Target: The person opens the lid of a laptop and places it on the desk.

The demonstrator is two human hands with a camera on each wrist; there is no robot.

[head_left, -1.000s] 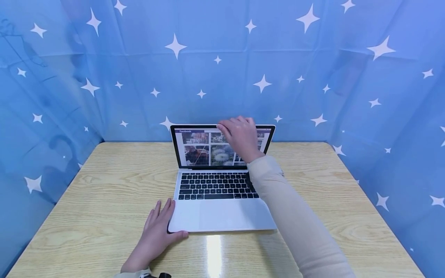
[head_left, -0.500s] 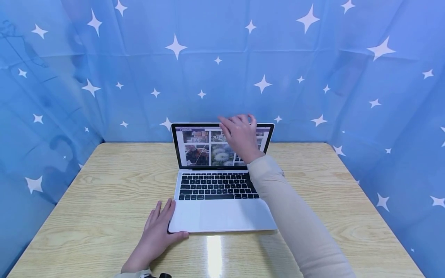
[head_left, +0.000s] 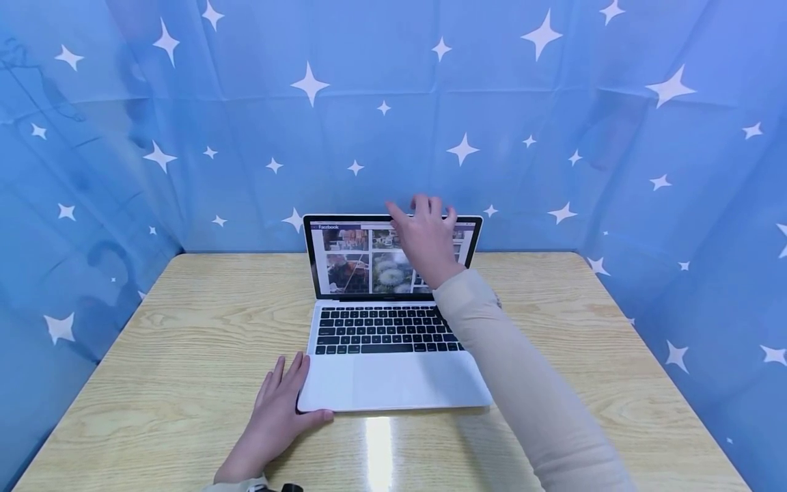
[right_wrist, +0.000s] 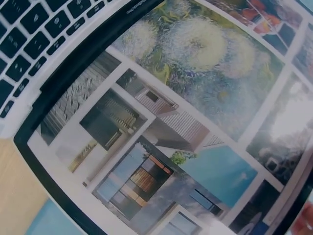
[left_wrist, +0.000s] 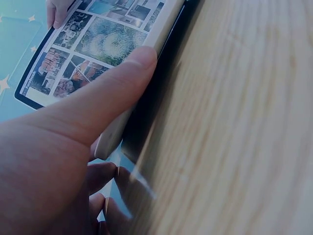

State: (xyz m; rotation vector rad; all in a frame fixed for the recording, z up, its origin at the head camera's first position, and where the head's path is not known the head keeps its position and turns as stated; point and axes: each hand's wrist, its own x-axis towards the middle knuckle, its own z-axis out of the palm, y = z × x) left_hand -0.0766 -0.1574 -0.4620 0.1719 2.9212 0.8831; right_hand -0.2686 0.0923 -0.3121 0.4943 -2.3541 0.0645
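Note:
An opened laptop [head_left: 393,383] with a silver base and black keys stands mid-table, its lit screen [head_left: 348,273] showing a page of pictures. My left hand [head_left: 273,417] lies at the laptop's front left corner, fingers straight along the side and thumb against the front edge. The left wrist view shows that thumb [left_wrist: 117,88] on the front edge. At the screen's top edge is my right hand [head_left: 427,242], fingers spread and slightly bent; contact with the rim cannot be told. The right wrist view shows the screen [right_wrist: 195,107] and some keys [right_wrist: 36,19] close up, with fingertips [right_wrist: 302,223] at lower right.
The wood-grain table [head_left: 197,328] carries the laptop, with a bright light reflection in front of it. A blue curtain [head_left: 381,150] with white stars hangs behind and at both sides. My right sleeve [head_left: 522,383] passes over the laptop's right side.
The screen has tilted back slightly. My right hand's fingers, earlier bent over the top edge, have lifted and spread apart. The left hand has stayed in place.

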